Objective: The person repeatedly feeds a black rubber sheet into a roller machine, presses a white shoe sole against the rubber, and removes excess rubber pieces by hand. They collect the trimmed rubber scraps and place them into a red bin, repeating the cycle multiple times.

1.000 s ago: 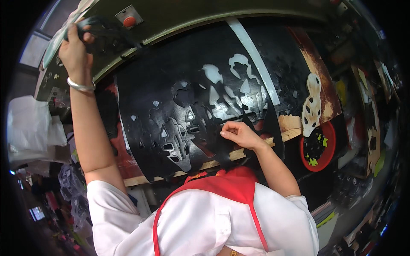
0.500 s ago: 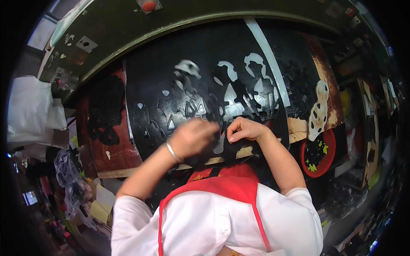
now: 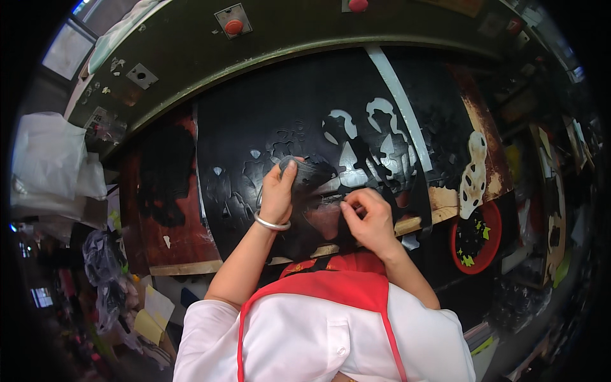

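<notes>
**Lifting cut shapes out of the black sheet**

Left hand [image 3: 278,191], silver bracelet [image 3: 272,224] at the wrist, closed around a dark curved cut piece [image 3: 304,170]: thumb on top, fingers [image 3: 287,173] wrapped beneath, a firm hold with the piece raised just off the black sheet [image 3: 267,121]. Right hand [image 3: 368,219] bunched into a tight pinch, fingertips [image 3: 349,205] pressed together low against the sheet just right of the held piece; whether anything sits inside that pinch cannot be told from here. Black sheet spread across the surface [image 3: 167,258], beneath and ahead of both sets of fingers, riddled with pale cutout holes [image 3: 382,137] beyond the right fingertips.

Best handled slowly, to judge by the layout: peel the piece up and toward the body with the left fingers while pinning the sheet down close beside them with the right, so the surrounding material stays flat rather than lifting along. Keep the pull low and steady; a thin web of sheet between neighbouring holes looks prone to tearing. Worth checking for uncut threads at the edge nearest the right fingertips before pulling free.

Further right of the right fingers, a pale perforated template [image 3: 474,175] and a red bowl [image 3: 493,232] of dark and yellow-green scraps.
</notes>
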A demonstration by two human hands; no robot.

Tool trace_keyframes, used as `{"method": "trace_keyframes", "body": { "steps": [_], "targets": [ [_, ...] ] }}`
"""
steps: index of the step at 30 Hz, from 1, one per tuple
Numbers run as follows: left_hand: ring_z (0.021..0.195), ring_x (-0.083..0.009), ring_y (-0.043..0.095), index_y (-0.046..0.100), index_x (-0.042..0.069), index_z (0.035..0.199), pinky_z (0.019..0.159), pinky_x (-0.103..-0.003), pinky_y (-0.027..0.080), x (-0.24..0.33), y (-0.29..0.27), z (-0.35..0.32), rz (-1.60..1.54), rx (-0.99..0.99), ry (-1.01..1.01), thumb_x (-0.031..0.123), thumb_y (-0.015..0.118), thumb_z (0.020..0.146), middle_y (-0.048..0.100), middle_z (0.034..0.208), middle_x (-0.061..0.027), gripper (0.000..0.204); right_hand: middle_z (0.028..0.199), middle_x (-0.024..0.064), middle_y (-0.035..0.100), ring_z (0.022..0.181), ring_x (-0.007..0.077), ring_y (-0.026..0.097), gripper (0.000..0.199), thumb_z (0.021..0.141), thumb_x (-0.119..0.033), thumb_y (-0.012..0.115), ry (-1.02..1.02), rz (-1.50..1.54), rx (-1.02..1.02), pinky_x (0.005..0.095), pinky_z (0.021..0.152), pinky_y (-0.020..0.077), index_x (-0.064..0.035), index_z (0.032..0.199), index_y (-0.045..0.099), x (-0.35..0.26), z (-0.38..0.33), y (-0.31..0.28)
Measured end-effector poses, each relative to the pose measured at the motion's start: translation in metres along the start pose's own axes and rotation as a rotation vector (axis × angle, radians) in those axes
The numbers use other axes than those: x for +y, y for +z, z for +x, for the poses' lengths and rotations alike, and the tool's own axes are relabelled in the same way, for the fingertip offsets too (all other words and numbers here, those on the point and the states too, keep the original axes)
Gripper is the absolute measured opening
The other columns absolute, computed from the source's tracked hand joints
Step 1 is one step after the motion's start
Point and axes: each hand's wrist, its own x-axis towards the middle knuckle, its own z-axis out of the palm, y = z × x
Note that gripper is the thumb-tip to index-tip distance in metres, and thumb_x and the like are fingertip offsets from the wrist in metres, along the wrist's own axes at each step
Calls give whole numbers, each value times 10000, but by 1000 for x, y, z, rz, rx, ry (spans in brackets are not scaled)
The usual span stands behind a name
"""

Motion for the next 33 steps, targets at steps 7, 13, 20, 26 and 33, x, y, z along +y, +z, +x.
{"method": "trace_keyframes", "body": {
  "steps": [7, 13, 20, 26, 33],
  "targets": [
    [887, -91, 594, 650, 13, 1117, 837, -255, 474, -5, 5, -8, 193, -176, -4, 204, 574, 979, 672, 982, -30, 248, 672, 160, 630, 619, 343, 634, 361, 962, -267, 544, 178, -45, -48, 413, 583, 480, -4, 715, 547, 6, 13, 53],
    [625, -90, 553, 590, 60, 1007, 502, -241, 484, 95, -14, 78, -9, 127, 364, 258, 554, 989, 610, 827, -34, 202, 755, 135, 653, 711, 268, 647, 323, 995, -168, 460, 74, 171, 3, 353, 660, 488, 9, 762, 596, 42, -9, 60],
    [646, -133, 551, 597, -24, 1074, 611, -288, 511, 309, -56, 137, 158, 4, 733, 253, 560, 990, 609, 856, -79, 292, 761, 134, 635, 722, 256, 635, 282, 983, -195, 498, 44, 299, -60, 347, 675, 490, -2, 833, 637, 39, -9, 50],
    [667, -69, 556, 645, 56, 1165, 584, -212, 469, 248, -51, 72, 772, -101, 772, 154, 621, 932, 659, 1107, -36, 253, 712, 9, 592, 719, 70, 538, 303, 794, -277, 795, 266, 408, -763, 254, 643, 429, -12, 768, 651, 26, 3, 47],
    [868, -305, 612, 636, 47, 968, 772, -373, 510, 42, -66, -77, 1090, -592, 757, 97, 737, 745, 607, 1100, -161, 250, 729, 44, 635, 734, 123, 578, 110, 787, -113, 718, 385, 839, -980, 252, 689, 428, -18, 747, 679, 41, 15, 66]
  ]
}}
